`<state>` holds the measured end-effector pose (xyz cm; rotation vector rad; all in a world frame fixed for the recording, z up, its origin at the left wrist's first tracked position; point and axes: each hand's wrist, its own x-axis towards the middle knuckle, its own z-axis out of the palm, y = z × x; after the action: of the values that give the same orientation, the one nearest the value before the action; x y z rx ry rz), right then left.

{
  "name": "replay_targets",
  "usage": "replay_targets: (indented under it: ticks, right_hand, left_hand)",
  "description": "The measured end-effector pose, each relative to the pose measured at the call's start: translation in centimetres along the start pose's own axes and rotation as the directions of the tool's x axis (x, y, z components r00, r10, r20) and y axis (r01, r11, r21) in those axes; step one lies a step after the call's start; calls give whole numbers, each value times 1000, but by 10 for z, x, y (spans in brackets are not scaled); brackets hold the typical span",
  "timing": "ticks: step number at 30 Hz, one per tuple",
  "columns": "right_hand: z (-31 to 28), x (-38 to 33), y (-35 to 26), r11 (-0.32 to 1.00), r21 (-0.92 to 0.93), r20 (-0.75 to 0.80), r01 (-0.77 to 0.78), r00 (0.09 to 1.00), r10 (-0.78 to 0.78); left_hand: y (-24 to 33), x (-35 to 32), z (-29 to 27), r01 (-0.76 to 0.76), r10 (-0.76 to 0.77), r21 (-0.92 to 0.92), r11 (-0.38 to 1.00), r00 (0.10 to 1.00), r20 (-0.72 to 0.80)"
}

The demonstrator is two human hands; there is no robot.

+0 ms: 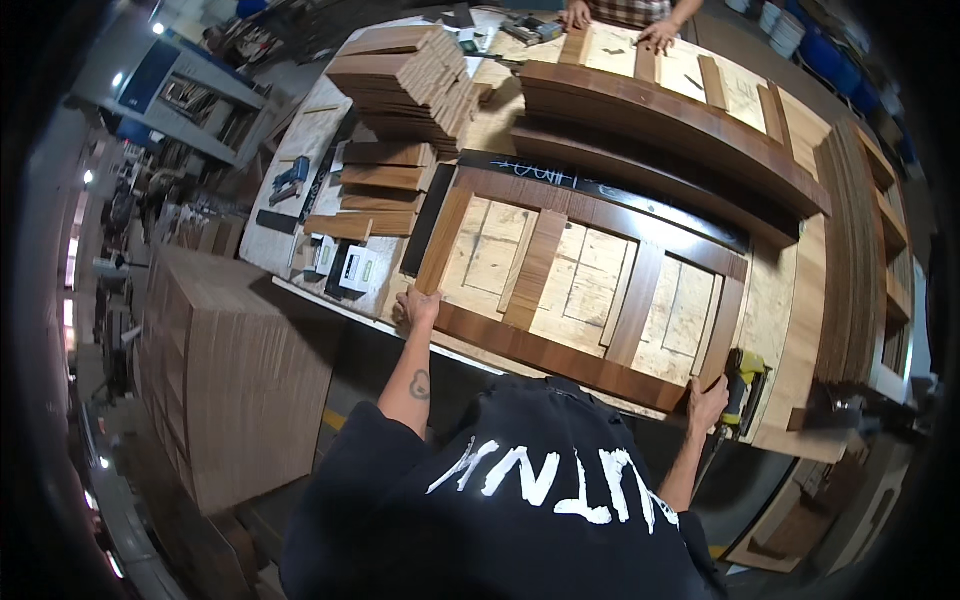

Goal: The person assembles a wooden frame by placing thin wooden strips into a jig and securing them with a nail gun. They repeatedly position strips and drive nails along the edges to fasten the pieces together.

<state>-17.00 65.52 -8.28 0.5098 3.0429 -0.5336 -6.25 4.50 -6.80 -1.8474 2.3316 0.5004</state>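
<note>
A ladder-like wooden frame (575, 347) lies on the worktable in front of me, with long rails and several crosspieces such as a slat (537, 265). My left hand (417, 306) is closed round its near left corner. At the near right corner my right hand (707, 403) grips the frame's end, fingers curled along the outer edge. Just beyond my right hand rests a yellow and black power tool (740, 385), probably a nail gun. A dark strip (430, 220) runs along the left end, and a dark bar with chalk marks (600, 190) along the far rail.
Long brown boards (660, 105) are stacked behind the frame. Stacked wood pieces (400, 85), short slats (385, 178), small boxes (358, 270) and a blue nail gun (291, 179) occupy the left. Finished-looking frames (850, 260) stand right. Across the table, another person's hand (659, 36) touches slats.
</note>
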Motion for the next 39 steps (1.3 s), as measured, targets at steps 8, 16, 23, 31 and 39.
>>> replay_targets:
  ticks: [8, 16, 23, 31, 39]
  right_hand:
    - [3, 19, 8, 999, -8, -70, 40, 997, -40]
    - [-4, 27, 13, 999, 4, -58, 38, 998, -38]
    - [-1, 27, 14, 1000, 13, -44, 27, 999, -26]
    - [-8, 23, 38, 999, -9, 21, -50, 999, 50]
    - [-8, 29, 30, 997, -79, 80, -26, 996, 33]
  left_hand:
    - [-17, -2, 15, -8, 9, -77, 997, 1000, 11]
    - [-18, -13, 6, -114, 111, -70, 991, 993, -40]
    - [-27, -9, 17, -111, 107, -74, 991, 993, -57]
    - [-39, -16, 39, -182, 173, -92, 979, 980, -97]
    - [-38, -33, 41, -135, 117, -102, 986, 980, -164]
